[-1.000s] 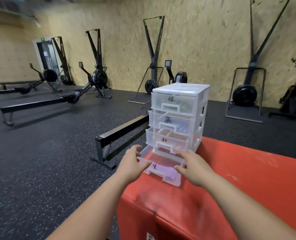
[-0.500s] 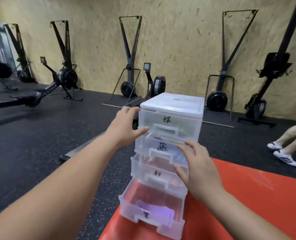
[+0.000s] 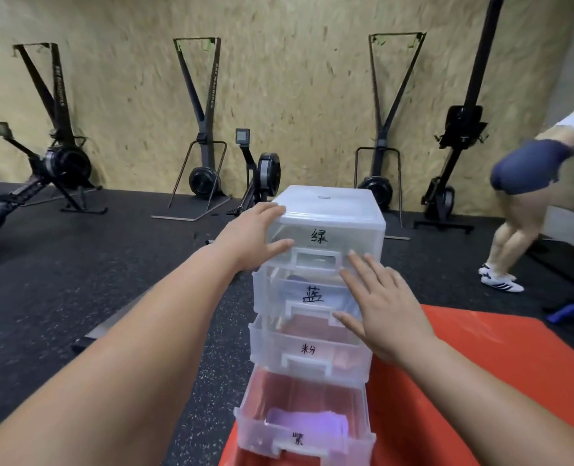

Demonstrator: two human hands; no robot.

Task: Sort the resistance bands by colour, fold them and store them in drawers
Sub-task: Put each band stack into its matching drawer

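A clear plastic drawer unit (image 3: 325,210) with handwritten labels stands on the corner of a red mat (image 3: 500,358). The bottom drawer (image 3: 299,438) is pulled far out and holds a folded purple band (image 3: 309,423). The two middle drawers sit slightly ajar; pink shows in the third. My left hand (image 3: 255,237) rests on the unit's top left corner, thumb across the top drawer's front. My right hand (image 3: 379,307) lies flat with straight fingers against the right side of the second drawer's front (image 3: 312,294).
Black rubber floor surrounds the mat. Several black rowing and ski machines (image 3: 205,129) line the chipboard wall behind. A person in blue shorts (image 3: 527,203) bends over at the right. A dark blue band (image 3: 571,311) lies on the floor beyond the mat.
Both hands rose from the bottom drawer, left pulled open, to the upper drawers. My view moved closer and turned right; the other person has come further into view.
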